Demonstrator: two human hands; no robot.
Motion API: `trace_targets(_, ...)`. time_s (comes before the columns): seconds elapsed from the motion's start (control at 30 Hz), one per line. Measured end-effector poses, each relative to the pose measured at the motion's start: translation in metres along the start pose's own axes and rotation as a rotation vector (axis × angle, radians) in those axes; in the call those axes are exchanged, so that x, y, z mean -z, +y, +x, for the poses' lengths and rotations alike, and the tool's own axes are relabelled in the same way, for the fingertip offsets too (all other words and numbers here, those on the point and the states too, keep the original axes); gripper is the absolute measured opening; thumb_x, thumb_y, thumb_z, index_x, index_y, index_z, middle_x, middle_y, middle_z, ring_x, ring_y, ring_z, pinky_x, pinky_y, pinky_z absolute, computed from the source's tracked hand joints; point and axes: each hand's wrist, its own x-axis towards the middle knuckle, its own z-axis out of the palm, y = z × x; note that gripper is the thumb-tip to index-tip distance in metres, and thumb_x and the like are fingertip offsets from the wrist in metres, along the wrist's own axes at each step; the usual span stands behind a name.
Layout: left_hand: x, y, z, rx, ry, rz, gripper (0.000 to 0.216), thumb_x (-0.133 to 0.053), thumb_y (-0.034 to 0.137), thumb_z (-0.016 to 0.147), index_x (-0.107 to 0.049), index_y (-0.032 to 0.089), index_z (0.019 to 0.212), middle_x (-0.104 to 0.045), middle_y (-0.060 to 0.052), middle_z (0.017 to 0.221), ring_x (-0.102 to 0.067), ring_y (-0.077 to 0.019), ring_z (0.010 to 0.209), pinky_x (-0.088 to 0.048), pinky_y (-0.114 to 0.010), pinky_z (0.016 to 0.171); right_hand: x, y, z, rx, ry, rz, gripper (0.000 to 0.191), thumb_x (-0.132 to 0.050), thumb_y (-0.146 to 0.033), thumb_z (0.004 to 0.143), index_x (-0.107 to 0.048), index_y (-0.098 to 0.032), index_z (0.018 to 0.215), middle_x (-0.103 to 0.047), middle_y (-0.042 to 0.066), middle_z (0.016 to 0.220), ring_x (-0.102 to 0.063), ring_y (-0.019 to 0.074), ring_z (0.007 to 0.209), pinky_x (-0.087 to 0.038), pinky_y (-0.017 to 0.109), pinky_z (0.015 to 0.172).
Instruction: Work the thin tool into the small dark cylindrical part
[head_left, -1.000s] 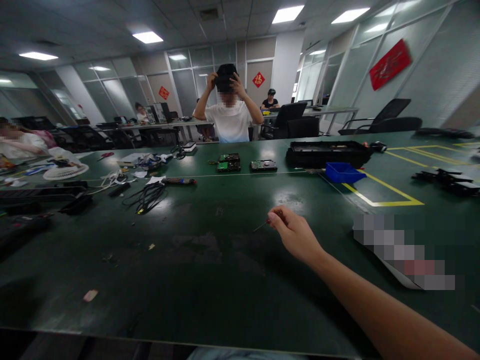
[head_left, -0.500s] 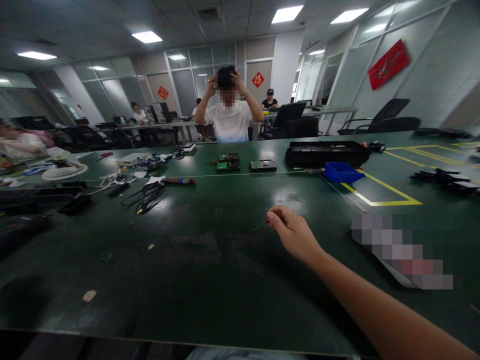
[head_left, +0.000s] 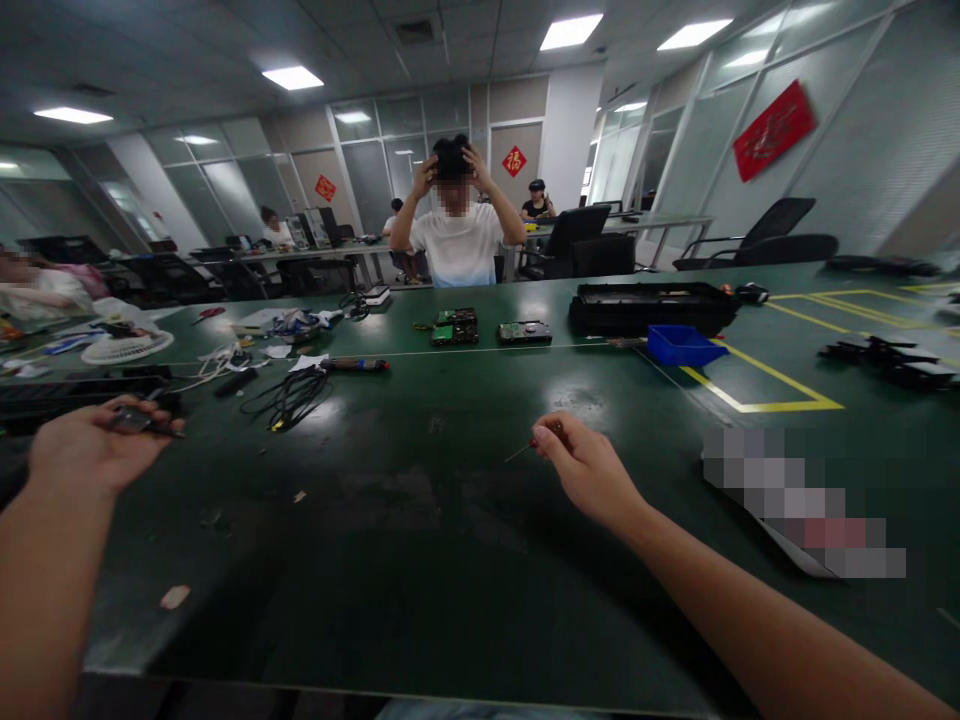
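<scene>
My right hand [head_left: 581, 465] is closed around a small screwdriver [head_left: 518, 453], whose thin shaft points left and down above the green table [head_left: 420, 600]. At the left, palm upward, my left hand [head_left: 90, 445] has its fingers curled round a small dark object [head_left: 139, 420] with a narrow end pointing right. Its exact kind I cannot make out. Circuit-board drives [head_left: 456, 328] and a silvery hard drive [head_left: 525, 331] lie further back, apart from both hands.
A blue bin [head_left: 684, 346] and a long black casing [head_left: 652, 308] stand at the back right. Coiled black cable [head_left: 296, 395] and an electric screwdriver [head_left: 356, 365] lie left of centre. A blurred-out sheet [head_left: 802, 510] rests at the right. Across the table sits a person [head_left: 459, 235] with raised hands.
My left hand has come into view at the left, holding the small dark object. My right hand with the screwdriver has stayed almost still.
</scene>
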Motion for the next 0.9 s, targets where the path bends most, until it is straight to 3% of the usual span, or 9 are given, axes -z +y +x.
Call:
trace_targets(0.07,-0.027,-0.001,-0.013,0.153,-0.078,-0.148,0.016,-0.034,0.005,0.08,-0.041,0.015,0.069,-0.047,-0.003,0.063,-0.047,-0.0143,0.062,-0.049,-0.031,0.062,0.001,-0.001,0.0,0.001,0.001,-0.001,0.024,-0.045,-0.039,0.098,-0.061,-0.022,0.095,-0.069,0.004,0.083,-0.065,0.0209,0.078,-0.046,0.033,0.068)
trace_targets(0.2,-0.085,-0.003,-0.062,0.205,-0.408,-0.233,0.005,-0.05,0.02,0.08,-0.051,0.017,0.076,-0.054,-0.004,0.072,-0.051,-0.0173,0.068,-0.052,-0.032,0.064,0.002,-0.003,-0.001,-0.012,0.013,0.0,0.024,-0.045,-0.04,0.098,-0.061,-0.022,0.095,-0.068,0.004,0.082,-0.064,0.0209,0.078,-0.046,0.033,0.067)
trace_targets(0.3,-0.125,-0.012,-0.101,0.271,-0.564,-0.21,0.01,-0.055,0.014,0.075,-0.057,0.014,0.085,-0.058,-0.005,0.082,-0.056,-0.0186,0.076,-0.052,-0.031,0.065,0.003,-0.004,-0.001,-0.018,0.025,-0.009,0.023,-0.046,-0.04,0.097,-0.061,-0.022,0.096,-0.068,0.004,0.083,-0.064,0.0205,0.077,-0.046,0.032,0.066)
trace_targets(0.4,-0.162,-0.027,-0.128,0.197,-0.743,-0.12,0.029,-0.062,0.001,0.063,-0.055,0.014,0.088,-0.057,-0.003,0.085,-0.056,-0.0139,0.072,-0.049,-0.024,0.062,0.003,-0.004,-0.001,-0.014,0.029,-0.016,0.023,-0.048,-0.041,0.096,-0.061,-0.022,0.096,-0.068,0.003,0.083,-0.063,0.0193,0.073,-0.045,0.032,0.064)
trace_targets(0.5,-0.193,-0.043,-0.14,0.179,-0.723,-0.068,0.039,-0.062,0.0,0.063,-0.051,0.015,0.098,-0.055,-0.001,0.08,-0.052,-0.0111,0.063,-0.043,-0.021,0.056,0.004,-0.004,-0.002,-0.002,0.033,-0.01,0.024,-0.048,-0.042,0.097,-0.061,-0.022,0.097,-0.067,0.003,0.082,-0.062,0.0192,0.073,-0.045,0.032,0.064)
trace_targets(0.57,-0.207,-0.052,-0.142,0.2,-0.659,-0.054,0.042,-0.059,0.0,0.065,-0.046,0.017,0.101,-0.054,0.0,0.079,-0.051,-0.0103,0.06,-0.041,-0.021,0.054,0.005,-0.004,-0.002,-0.005,0.037,-0.013,0.025,-0.047,-0.042,0.097,-0.061,-0.022,0.097,-0.068,0.003,0.082,-0.063,0.0196,0.074,-0.045,0.032,0.064)
trace_targets(0.7,-0.221,-0.064,-0.147,0.179,-0.61,-0.011,0.029,-0.056,-0.001,0.071,-0.041,0.018,0.087,-0.053,-0.001,0.079,-0.05,-0.0095,0.061,-0.039,-0.021,0.055,0.006,-0.007,-0.003,-0.015,0.036,-0.013,0.026,-0.047,-0.042,0.097,-0.062,-0.022,0.098,-0.068,0.004,0.084,-0.063,0.0198,0.075,-0.045,0.032,0.065)
trace_targets(0.83,-0.222,-0.073,-0.171,0.171,-0.701,0.028,0.032,-0.06,-0.002,0.07,-0.047,0.017,0.093,-0.057,-0.003,0.087,-0.053,-0.0113,0.068,-0.041,-0.024,0.061,0.007,-0.008,-0.003,-0.018,0.079,0.006,0.026,-0.048,-0.043,0.097,-0.062,-0.021,0.098,-0.069,0.005,0.086,-0.063,0.0199,0.076,-0.046,0.033,0.065)
trace_targets(0.9,-0.22,-0.077,-0.189,0.065,-0.796,0.159,0.032,-0.062,0.0,0.073,-0.053,0.016,0.099,-0.06,-0.005,0.093,-0.056,-0.0138,0.077,-0.043,-0.026,0.069,0.007,-0.007,-0.003,-0.017,0.121,0.038,0.025,-0.049,-0.043,0.096,-0.062,-0.022,0.097,-0.069,0.005,0.086,-0.064,0.0201,0.077,-0.047,0.033,0.066)
